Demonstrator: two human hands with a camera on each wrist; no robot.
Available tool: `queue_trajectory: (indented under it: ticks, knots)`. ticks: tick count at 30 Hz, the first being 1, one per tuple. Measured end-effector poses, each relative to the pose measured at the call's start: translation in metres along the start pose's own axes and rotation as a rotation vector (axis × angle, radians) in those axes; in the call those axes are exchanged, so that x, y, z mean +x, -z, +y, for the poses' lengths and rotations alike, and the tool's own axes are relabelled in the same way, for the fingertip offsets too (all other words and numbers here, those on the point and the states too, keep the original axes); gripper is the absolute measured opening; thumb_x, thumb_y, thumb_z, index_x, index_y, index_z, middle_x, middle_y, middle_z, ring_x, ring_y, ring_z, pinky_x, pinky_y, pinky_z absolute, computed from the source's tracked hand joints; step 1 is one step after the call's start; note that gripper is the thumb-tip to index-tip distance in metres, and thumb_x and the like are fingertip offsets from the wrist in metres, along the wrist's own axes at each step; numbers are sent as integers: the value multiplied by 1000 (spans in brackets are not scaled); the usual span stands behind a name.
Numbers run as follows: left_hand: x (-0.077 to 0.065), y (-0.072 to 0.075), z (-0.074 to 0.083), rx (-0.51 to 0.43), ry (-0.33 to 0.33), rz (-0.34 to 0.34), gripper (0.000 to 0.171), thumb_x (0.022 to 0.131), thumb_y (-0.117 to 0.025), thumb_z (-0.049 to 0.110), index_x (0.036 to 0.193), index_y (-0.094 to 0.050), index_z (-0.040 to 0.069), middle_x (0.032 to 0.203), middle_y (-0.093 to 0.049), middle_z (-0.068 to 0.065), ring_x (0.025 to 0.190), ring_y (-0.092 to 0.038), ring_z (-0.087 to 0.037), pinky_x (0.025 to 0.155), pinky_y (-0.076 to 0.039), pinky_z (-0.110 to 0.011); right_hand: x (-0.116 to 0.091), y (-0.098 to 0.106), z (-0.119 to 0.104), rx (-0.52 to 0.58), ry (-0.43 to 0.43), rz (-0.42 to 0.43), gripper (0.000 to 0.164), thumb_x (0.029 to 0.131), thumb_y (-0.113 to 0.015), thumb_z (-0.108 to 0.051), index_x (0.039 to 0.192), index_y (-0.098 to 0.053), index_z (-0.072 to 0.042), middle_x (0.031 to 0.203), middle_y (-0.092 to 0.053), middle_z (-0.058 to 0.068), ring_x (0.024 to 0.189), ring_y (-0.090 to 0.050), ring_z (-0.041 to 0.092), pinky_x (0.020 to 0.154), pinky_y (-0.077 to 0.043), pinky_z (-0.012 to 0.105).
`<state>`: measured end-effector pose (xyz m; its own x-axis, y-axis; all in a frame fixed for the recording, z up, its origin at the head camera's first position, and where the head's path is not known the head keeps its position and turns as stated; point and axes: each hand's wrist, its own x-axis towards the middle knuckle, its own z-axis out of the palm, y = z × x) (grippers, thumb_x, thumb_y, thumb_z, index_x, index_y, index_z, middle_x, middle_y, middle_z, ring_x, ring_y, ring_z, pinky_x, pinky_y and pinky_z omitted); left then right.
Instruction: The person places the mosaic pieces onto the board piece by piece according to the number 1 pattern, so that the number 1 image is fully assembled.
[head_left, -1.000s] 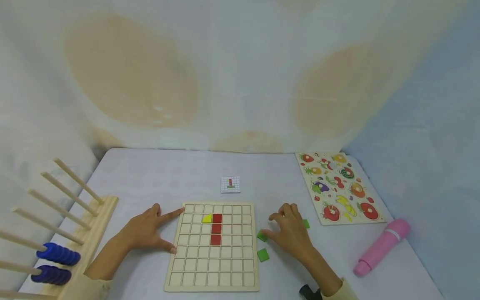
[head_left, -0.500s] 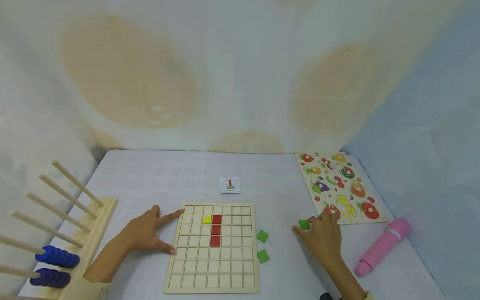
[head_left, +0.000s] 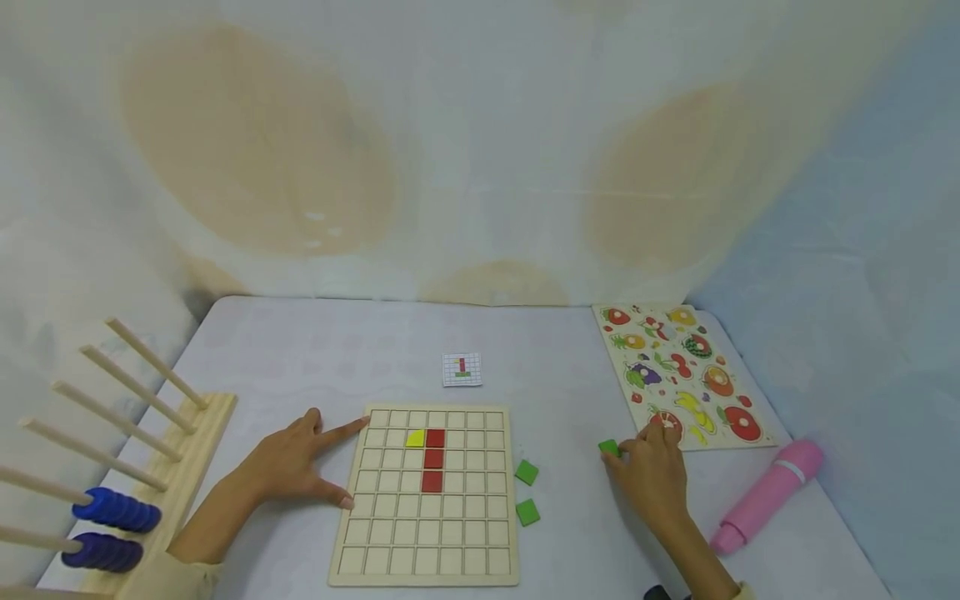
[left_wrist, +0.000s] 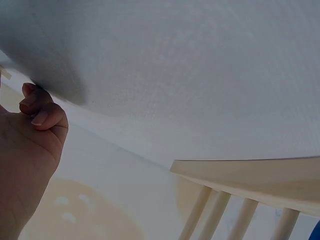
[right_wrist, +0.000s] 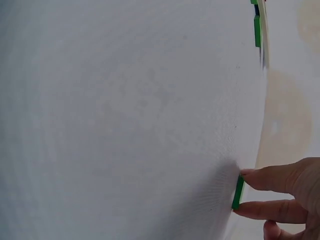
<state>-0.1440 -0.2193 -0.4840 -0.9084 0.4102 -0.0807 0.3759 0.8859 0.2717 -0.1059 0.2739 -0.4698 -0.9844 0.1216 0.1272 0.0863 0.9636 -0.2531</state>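
White tabletop, right hand pinching green tile, left hand half-spread, touching grid board, card in head view only

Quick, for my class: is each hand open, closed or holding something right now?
Left hand: open, thumb and forefinger touching the board's edge.
Right hand: holding a green tile between thumb and finger.

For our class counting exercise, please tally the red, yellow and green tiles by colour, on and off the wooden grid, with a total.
Red tiles: 3
Yellow tile: 1
Green tiles: 3, one pinched by the right hand
Total: 7
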Motion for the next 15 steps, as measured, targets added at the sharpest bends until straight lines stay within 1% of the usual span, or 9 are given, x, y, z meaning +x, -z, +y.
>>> queue_trajectory:
  ticks: [4,10,12,15]
  knots:
    - [0,0,0,0,-5,6,112,49,-65,92,148,-44,43,90,-34,0,66,-33,-12,52,-29,-26,1,1,0,35,0,-5,34,76,-84,-18,93,-75,10,89,-48,16,88,-38,29,72,-31,38]
    - [0,0,0,3,-8,4,112,49,-64,93,148,-43,44,89,-34,0,66,-33,-12,53,-30,-25,0,1,0,40,1,2,36,71,-86,-20,90,-75,8,92,-47,14,90,-38,29,74,-32,39]
    - [0,1,0,4,-10,5,112,49,-63,93,148,-43,44,89,-34,0,66,-33,-12,53,-30,-25,-1,1,-2,54,16,14,35,69,-86,-20,89,-76,6,92,-47,13,91,-38,29,75,-33,40]
    - [0,1,0,8,-13,6,112,49,-63,94,148,-43,44,89,-34,0,66,-33,-12,53,-30,-25,-3,0,-7,82,71,47,31,68,-86,-20,86,-76,3,91,-48,11,92,-39,28,76,-35,40]
